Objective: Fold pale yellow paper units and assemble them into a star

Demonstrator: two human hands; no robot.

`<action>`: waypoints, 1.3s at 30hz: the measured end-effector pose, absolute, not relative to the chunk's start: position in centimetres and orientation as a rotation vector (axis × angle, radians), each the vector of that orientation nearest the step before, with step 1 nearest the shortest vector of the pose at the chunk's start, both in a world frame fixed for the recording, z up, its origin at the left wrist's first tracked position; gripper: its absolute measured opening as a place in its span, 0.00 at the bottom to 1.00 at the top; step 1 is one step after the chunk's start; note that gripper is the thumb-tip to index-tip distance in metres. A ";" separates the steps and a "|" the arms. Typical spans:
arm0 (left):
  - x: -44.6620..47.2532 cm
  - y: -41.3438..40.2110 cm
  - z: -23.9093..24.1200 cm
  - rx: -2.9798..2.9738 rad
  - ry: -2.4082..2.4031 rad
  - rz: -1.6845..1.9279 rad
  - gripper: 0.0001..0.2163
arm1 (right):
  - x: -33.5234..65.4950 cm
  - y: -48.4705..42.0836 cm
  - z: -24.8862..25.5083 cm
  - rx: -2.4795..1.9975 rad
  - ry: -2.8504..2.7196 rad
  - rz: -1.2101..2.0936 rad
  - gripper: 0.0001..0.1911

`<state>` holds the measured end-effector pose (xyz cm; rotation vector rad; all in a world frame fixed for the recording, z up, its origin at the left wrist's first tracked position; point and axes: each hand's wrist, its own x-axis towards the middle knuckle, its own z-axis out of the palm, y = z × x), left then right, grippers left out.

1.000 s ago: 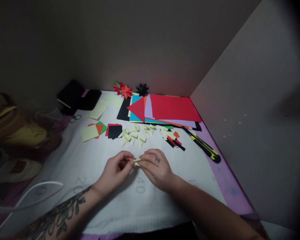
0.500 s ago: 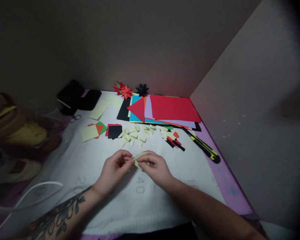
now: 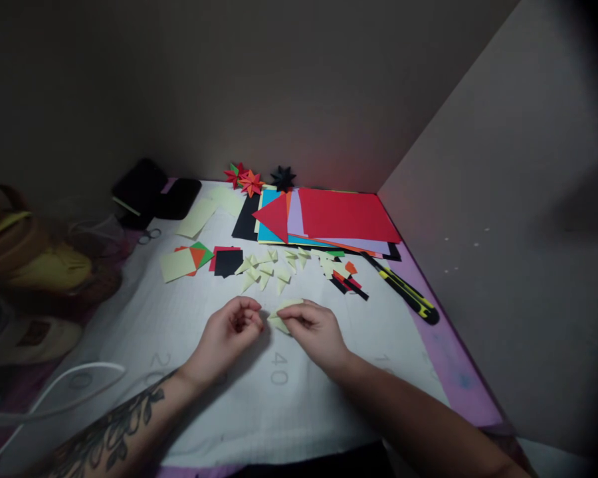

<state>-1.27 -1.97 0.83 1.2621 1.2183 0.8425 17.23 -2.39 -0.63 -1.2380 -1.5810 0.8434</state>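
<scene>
Between the thumb and fingers of my right hand point(image 3: 317, 332) a small pale yellow folded paper point(image 3: 280, 322) is pinched above the white covering. Just to its left, my left hand point(image 3: 233, 330) is loosely curled, thumb and fingertips a little apart, with a small gap to the paper. Beyond both hands lie several pale yellow folded paper pieces point(image 3: 266, 273) with pointed ends. Paper scraps point(image 3: 349, 282) in black, red, orange and pale yellow lie to the right of these pieces.
A black-and-yellow utility knife point(image 3: 403, 290) lies on the right. Behind are stacked coloured sheets point(image 3: 349, 216) and spiky paper stars point(image 3: 250, 183). Cut paper squares point(image 3: 177, 265), scissors point(image 3: 150, 236) and a black case point(image 3: 178, 198) are on the left, with a white cable point(image 3: 64, 382) nearer. Walls border the table.
My left hand has let go of the folded paper and drawn slightly left. My right hand keeps the paper, now showing more of its left end.
</scene>
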 end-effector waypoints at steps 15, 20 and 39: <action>-1.2 -1.3 1.1 1.192 1.278 0.852 0.08 | 18.4 -2.4 -0.4 -0.879 -2.156 0.124 0.21; -1.4 -1.5 0.8 1.301 1.266 0.803 0.06 | 18.8 -1.7 -0.7 -0.883 -2.283 -0.059 0.11; -2.0 -2.3 -0.1 2.829 0.857 0.421 0.13 | 21.3 1.9 -2.7 -0.681 -2.332 0.556 0.11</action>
